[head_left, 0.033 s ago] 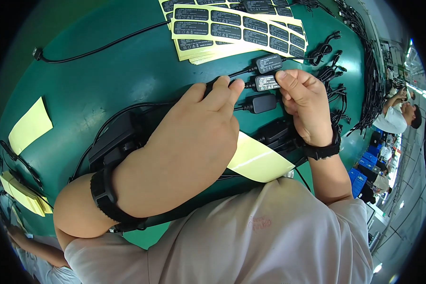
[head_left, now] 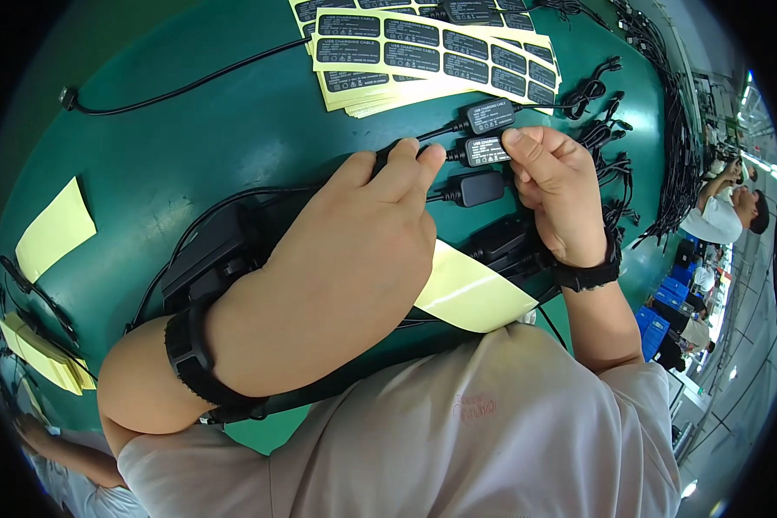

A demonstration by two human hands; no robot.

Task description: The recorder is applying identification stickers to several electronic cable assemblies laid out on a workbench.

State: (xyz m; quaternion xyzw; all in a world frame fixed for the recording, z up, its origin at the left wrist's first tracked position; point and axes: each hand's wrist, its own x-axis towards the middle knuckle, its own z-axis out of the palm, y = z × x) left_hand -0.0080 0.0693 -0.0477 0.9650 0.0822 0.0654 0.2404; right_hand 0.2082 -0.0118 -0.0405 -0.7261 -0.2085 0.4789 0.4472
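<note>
My right hand (head_left: 561, 186) pinches the right end of a small black cable box (head_left: 485, 151) between thumb and fingers; a dark label with white print covers its top. My left hand (head_left: 367, 216) reaches across from the left, fingers bent, fingertips by the cord at that box's left end. What its fingers hold is hidden. From under its palm curves a yellow backing sheet (head_left: 475, 289). A labelled cable box (head_left: 490, 116) lies just beyond the pinched one, and a plain black cable box (head_left: 477, 189) lies nearer me.
Sheets of dark labels on yellow backing (head_left: 423, 52) overlap at the far side of the green table (head_left: 190, 155). Coiled black cables (head_left: 591, 95) line the right. Black adapter-like blocks (head_left: 211, 255) sit beside my left forearm. Yellow sheets (head_left: 56, 229) lie at left; other people work nearby.
</note>
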